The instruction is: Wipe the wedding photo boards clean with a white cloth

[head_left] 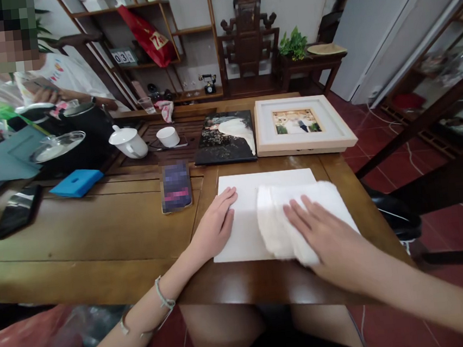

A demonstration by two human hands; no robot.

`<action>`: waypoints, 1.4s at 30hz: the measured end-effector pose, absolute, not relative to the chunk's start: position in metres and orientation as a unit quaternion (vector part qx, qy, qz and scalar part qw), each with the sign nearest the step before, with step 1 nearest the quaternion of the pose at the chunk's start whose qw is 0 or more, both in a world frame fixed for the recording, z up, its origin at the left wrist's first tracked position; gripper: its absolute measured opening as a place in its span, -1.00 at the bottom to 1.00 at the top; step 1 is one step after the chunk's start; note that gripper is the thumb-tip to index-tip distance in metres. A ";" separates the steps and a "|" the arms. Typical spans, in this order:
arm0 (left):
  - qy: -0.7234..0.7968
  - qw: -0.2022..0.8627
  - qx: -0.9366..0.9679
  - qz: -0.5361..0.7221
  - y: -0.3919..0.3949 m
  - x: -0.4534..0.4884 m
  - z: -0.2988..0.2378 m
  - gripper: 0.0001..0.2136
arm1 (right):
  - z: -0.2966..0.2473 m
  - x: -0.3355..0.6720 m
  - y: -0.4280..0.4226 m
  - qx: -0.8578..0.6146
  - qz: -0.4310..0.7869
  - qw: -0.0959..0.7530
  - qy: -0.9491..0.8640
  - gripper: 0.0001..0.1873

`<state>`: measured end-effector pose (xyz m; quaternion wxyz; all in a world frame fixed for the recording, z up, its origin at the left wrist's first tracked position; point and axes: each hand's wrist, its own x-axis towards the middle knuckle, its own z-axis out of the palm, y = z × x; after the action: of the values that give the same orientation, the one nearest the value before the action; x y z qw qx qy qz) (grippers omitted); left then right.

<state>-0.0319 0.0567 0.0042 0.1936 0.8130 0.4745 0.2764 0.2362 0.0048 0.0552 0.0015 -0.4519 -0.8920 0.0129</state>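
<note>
A flat white board lies on the wooden table in front of me. My left hand rests flat on the board's left edge, fingers stretched out. My right hand lies palm down, fingers spread, on a folded white cloth that covers the board's right part. Behind the board lie a dark photo print and a white picture frame with a photo in it.
A phone lies left of the board. Further left are a blue box, a dark phone, a white teapot, a cup and pots. Another person sits at the far left. Shelves and a carved chair stand behind.
</note>
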 end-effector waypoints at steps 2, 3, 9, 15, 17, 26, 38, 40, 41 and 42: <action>0.475 0.196 0.813 0.275 0.057 -0.032 0.004 -0.62 | 0.068 0.238 -0.027 -0.402 0.033 -0.010 -0.915 -0.11; 0.476 0.195 0.813 0.274 0.057 -0.032 0.004 -0.62 | 0.075 0.239 -0.037 -0.387 0.051 -0.016 -0.920 -0.13; 0.472 0.190 0.818 0.269 0.057 -0.033 0.005 -0.62 | 0.086 0.248 0.008 -0.451 0.126 -0.032 -0.883 -0.17; 0.470 0.185 0.820 0.268 0.057 -0.033 0.006 -0.61 | 0.049 0.248 0.089 -0.517 0.040 0.060 -0.853 -0.20; 0.470 0.184 0.820 0.270 0.057 -0.032 0.006 -0.61 | 0.043 0.249 0.086 -0.518 0.020 0.061 -0.853 -0.19; 0.470 0.193 0.815 0.277 0.056 -0.032 0.004 -0.61 | 0.056 0.263 -0.053 -0.369 -0.015 0.037 -0.929 0.17; 0.468 0.191 0.819 0.270 0.057 -0.033 0.005 -0.60 | 0.058 0.252 0.060 -0.457 0.057 0.043 -0.887 -0.21; 0.467 0.192 0.819 0.271 0.057 -0.033 0.006 -0.61 | 0.049 0.248 0.069 -0.463 0.049 0.074 -0.882 -0.20; 0.467 0.192 0.819 0.272 0.057 -0.032 0.006 -0.61 | 0.046 0.247 0.066 -0.470 0.042 0.084 -0.878 -0.19; 0.466 0.192 0.819 0.273 0.057 -0.032 0.006 -0.61 | 0.044 0.245 0.060 -0.477 0.036 0.089 -0.873 -0.19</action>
<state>-0.0323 0.0567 0.0056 0.1917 0.8193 0.4661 0.2734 0.2452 0.0595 0.0438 0.0892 -0.4775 -0.8734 0.0357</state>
